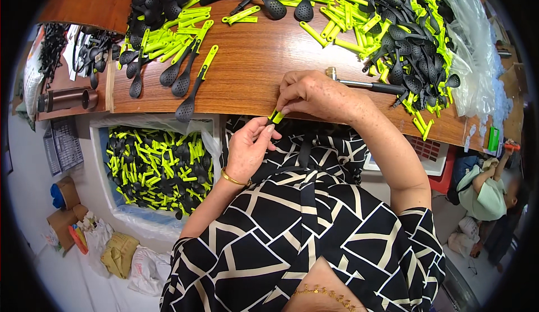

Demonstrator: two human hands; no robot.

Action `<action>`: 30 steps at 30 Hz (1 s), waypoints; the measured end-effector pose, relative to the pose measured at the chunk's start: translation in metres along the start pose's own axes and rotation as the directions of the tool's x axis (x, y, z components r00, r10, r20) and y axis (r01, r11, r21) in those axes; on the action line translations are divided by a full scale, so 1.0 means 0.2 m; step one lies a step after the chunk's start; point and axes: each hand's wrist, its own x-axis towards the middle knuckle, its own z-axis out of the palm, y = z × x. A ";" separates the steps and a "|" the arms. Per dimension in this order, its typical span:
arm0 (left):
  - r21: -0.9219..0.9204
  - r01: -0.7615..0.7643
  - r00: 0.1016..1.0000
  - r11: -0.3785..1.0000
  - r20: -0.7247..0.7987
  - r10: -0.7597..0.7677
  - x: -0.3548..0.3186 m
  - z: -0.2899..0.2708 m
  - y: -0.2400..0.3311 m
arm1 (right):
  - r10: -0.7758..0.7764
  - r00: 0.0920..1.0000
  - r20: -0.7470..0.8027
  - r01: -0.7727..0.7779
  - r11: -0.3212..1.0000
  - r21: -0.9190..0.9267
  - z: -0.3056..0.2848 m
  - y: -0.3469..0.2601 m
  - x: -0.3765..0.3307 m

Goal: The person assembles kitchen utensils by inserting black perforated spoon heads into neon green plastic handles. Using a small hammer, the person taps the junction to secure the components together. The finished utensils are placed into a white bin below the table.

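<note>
Above my lap, at the table's near edge, my left hand point(251, 146) pinches a small lime-green and black handle piece point(277, 117) between thumb and fingers. My right hand point(314, 93) meets it from above, fingertips closed on its upper end. The fingers hide much of the piece, so what joins to it cannot be seen. A finished-looking slotted spoon point(186, 109) with a black bowl and green handle lies to the left, its bowl at the table edge. Beside my right hand rests a hammer point(368, 85) with a dark grip.
Black spoons and loose green handles point(337, 17) are heaped across the back and right of the wooden table point(252, 65). A plastic-lined bin point(120, 210) below left holds many more. A brown tumbler point(64, 100) lies at far left. Another person point(485, 194) is at far right.
</note>
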 end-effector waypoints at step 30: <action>-0.140 0.049 0.997 0.989 0.060 -0.041 0.03 -0.06 0.00 | -0.024 0.990 -0.142 0.025 1.000 0.006 0.11 0.04 0.04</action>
